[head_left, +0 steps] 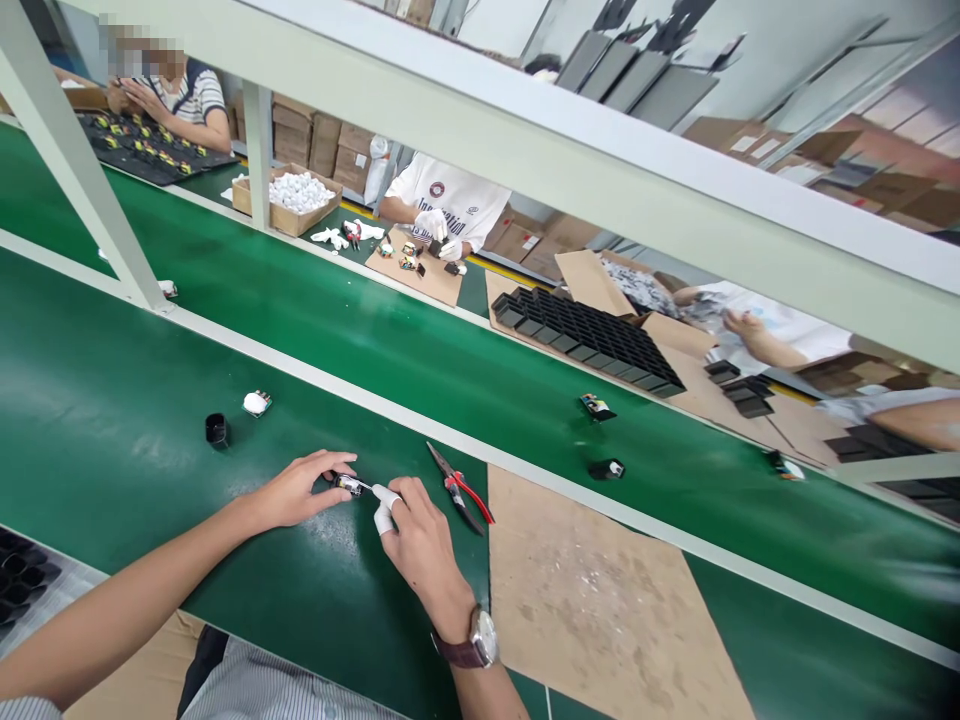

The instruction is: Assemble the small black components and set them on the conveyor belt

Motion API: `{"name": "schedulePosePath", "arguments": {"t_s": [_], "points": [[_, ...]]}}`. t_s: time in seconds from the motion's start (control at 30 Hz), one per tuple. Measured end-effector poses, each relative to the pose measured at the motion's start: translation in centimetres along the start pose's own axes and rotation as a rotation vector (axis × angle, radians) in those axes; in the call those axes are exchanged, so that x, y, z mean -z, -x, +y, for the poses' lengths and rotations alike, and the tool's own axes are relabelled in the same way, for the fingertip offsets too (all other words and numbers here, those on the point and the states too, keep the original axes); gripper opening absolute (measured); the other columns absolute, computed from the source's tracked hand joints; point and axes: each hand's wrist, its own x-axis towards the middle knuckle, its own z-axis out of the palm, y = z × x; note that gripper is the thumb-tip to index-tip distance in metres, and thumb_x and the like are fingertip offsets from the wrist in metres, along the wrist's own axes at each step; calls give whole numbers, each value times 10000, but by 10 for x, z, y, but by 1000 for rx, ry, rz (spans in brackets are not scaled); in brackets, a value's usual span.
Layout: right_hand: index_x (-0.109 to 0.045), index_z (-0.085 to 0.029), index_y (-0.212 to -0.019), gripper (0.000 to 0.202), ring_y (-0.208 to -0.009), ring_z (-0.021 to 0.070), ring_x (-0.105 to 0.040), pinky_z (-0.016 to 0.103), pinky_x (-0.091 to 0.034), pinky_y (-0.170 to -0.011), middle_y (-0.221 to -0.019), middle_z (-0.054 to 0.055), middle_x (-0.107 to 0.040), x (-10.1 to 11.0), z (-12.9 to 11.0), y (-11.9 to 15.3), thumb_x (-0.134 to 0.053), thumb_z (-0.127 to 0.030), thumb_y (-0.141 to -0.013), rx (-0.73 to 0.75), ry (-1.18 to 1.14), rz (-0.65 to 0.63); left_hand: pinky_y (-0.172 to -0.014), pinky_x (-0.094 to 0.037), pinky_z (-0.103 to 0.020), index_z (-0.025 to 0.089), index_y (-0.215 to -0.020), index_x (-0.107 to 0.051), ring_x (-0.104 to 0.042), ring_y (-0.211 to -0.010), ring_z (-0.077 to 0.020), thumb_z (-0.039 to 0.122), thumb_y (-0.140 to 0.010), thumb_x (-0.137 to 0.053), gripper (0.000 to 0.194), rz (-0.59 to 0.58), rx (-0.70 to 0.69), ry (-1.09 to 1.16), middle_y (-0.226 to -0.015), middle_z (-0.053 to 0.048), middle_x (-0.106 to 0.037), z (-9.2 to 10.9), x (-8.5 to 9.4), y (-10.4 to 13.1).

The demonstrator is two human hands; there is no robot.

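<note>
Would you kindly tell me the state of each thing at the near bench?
Long-nose pliers: lying flat, handles apart.
Black case: upright, open end up.
Circuit board: lying outside the case.
Cardboard sheet: lying flat, smudged.
Small part: held in left hand.
Wristwatch: strapped on.

At far left we see a person [196, 98] in a striped top, brown cartons [324, 143] stacked farther right, and a pale beam [480, 137] slanting across.

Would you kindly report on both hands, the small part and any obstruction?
Left hand gripping small part; right hand at its right side; pliers beyond right hand, clear of part.
</note>
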Motion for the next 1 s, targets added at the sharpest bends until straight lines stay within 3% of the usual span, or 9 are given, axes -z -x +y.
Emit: {"name": "schedulePosePath", "arguments": {"t_s": [0.47,0.63,0.83,1.0], "points": [[-659,-193,-972,241,-873,215,-571,326,-479,-633,-986,82,-627,-2,-4,-6,-492,-28,-916,0,-29,9,-1048,-547,-387,279,-1427,-534,-694,-1155,-221,352,-982,-654,467,-17,5,-7,-1264,-38,-736,1,0,0],[-659,-190,-952,259,-859,213,-552,330,-468,-634,-989,81,-623,4,-2,-4,-472,-15,-916,9,-30,22,-999,-567,-380,273,-1361,-569,-683,-1132,-227,372,-974,-671,412,24,-30,-99,-1284,-65,-682,1,1,3],[-649,-203,-883,276,-849,237,-543,349,-477,-617,-964,93,-621,9,-3,0,-468,5,-886,18,36,-29,-957,-572,-378,233,-1271,-627,-671,-1082,-228,323,-1019,-619,268,32,-208,-191,-1145,-78,-709,5,2,1],[-672,-204,-940,287,-865,227,-583,332,-506,-623,-962,86,-639,14,-2,-1,-461,-13,-908,-17,-10,-45,-999,-554,-416,232,-1288,-668,-675,-1101,-243,270,-1059,-548,261,36,-410,-336,-1206,-87,-737,6,3,0]]}}
